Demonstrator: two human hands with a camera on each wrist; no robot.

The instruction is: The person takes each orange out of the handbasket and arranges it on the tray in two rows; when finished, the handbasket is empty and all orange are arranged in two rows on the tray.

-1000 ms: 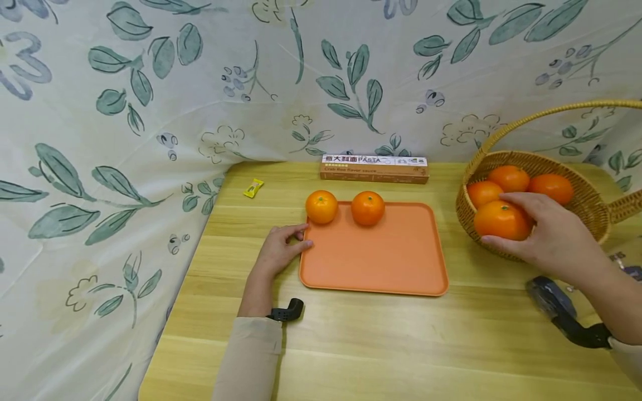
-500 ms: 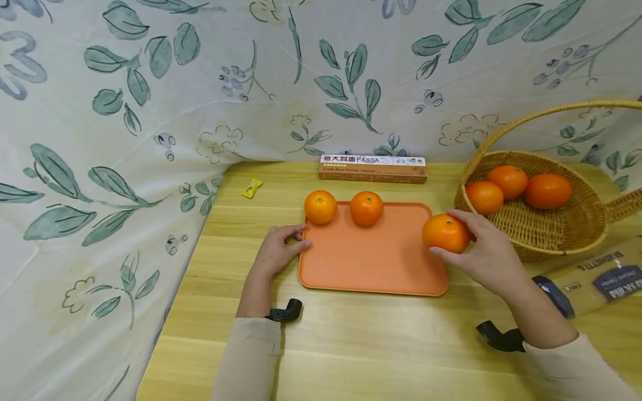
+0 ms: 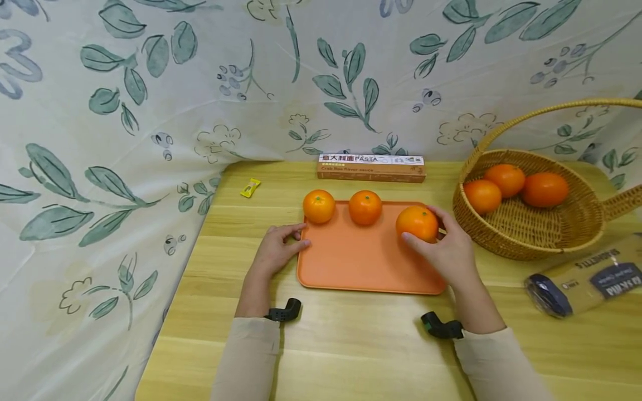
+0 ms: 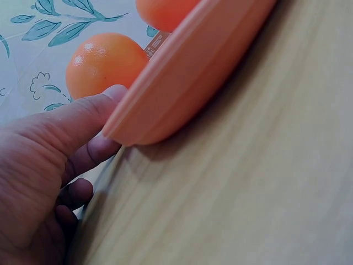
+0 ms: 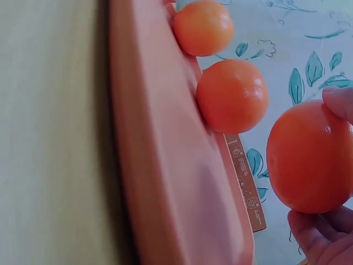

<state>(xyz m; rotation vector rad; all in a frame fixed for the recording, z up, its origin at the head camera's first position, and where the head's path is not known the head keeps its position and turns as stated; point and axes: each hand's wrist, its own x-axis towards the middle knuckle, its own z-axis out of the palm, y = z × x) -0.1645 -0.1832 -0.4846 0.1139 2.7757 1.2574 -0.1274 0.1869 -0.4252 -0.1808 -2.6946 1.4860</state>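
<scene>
My right hand (image 3: 451,248) holds an orange (image 3: 417,224) over the right part of the orange-coloured tray (image 3: 371,267). In the right wrist view the thumb is on one side of this orange (image 5: 309,160) and the fingers are on the other. My left hand (image 3: 277,249) pinches the tray's left rim, with its thumb on the edge in the left wrist view. Along the tray's back edge sit two more oranges, one at the back left corner (image 3: 319,206) and one near the middle (image 3: 365,208).
Right of the tray stands a wicker basket (image 3: 526,245) with a tall handle, holding several oranges (image 3: 545,189). A spaghetti bag (image 3: 587,278) lies in front of it. Behind the tray is a pasta box (image 3: 371,169); a small yellow packet (image 3: 250,188) lies at the back left.
The right hand has carried the orange left, out from the basket to over the tray's right part. The left hand has stayed at the tray's rim.
</scene>
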